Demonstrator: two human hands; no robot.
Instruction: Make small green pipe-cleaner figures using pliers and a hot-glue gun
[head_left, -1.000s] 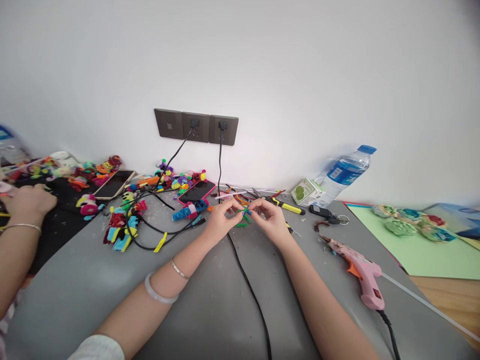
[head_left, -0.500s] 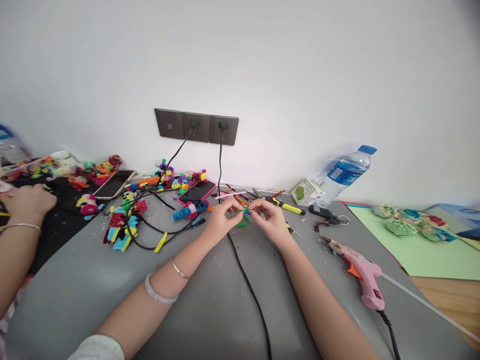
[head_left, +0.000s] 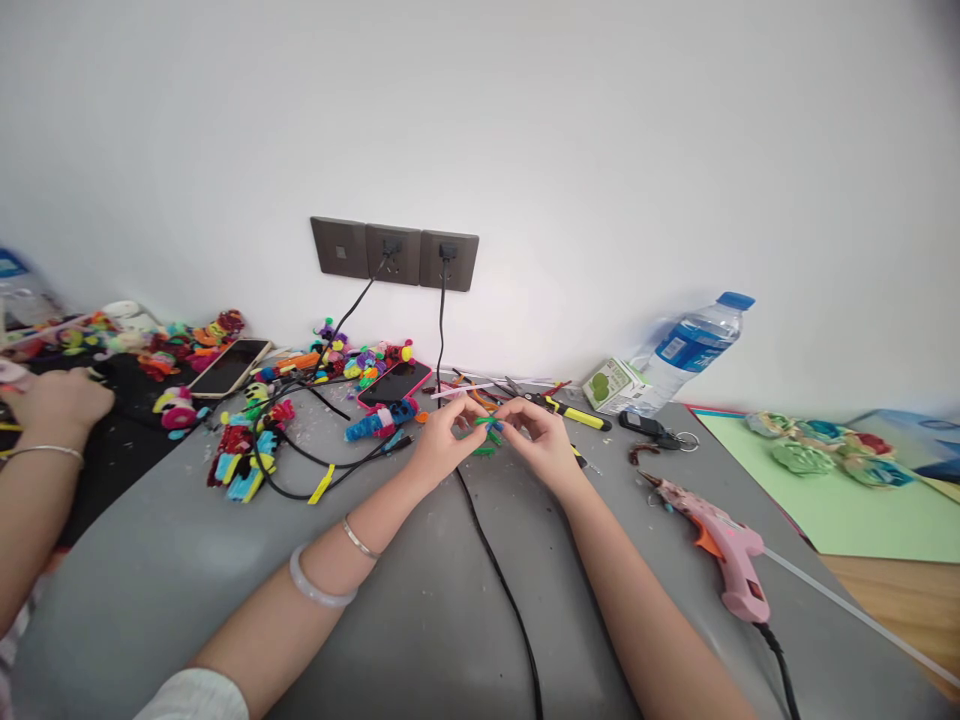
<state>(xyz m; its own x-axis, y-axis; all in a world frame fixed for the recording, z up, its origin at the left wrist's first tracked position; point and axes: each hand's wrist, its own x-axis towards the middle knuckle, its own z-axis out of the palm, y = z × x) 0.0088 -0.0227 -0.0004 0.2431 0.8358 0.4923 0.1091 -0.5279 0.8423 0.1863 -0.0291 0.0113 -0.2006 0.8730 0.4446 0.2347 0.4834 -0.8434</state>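
My left hand (head_left: pixel 452 432) and my right hand (head_left: pixel 537 436) meet over the grey table, fingertips almost touching. Both pinch a small green pipe cleaner piece (head_left: pixel 486 449), part of which shows just below the fingers. Its exact shape is hidden by my fingertips. Right behind my hands lie loose pipe cleaners (head_left: pixel 465 384) in several colours. Dark-bladed pliers or scissors (head_left: pixel 517 388) and a yellow-and-black utility knife (head_left: pixel 577 411) rest beyond my right hand. To the left of my left hand sits a blue and pink fuzzy figure (head_left: pixel 381 420).
A pink glue gun (head_left: pixel 724 545) lies at right, near car keys (head_left: pixel 652 430). A water bottle (head_left: pixel 694 345) leans on the wall beside a small carton (head_left: pixel 611 385). Black cables (head_left: pixel 495 560) cross the table. At left are phones (head_left: pixel 229 368), fuzzy figures (head_left: pixel 244 465) and another person's hand (head_left: pixel 64 405).
My hands stay in nearly the same place, with only slight finger movement around the green piece. Slightly more green shows between the fingertips.
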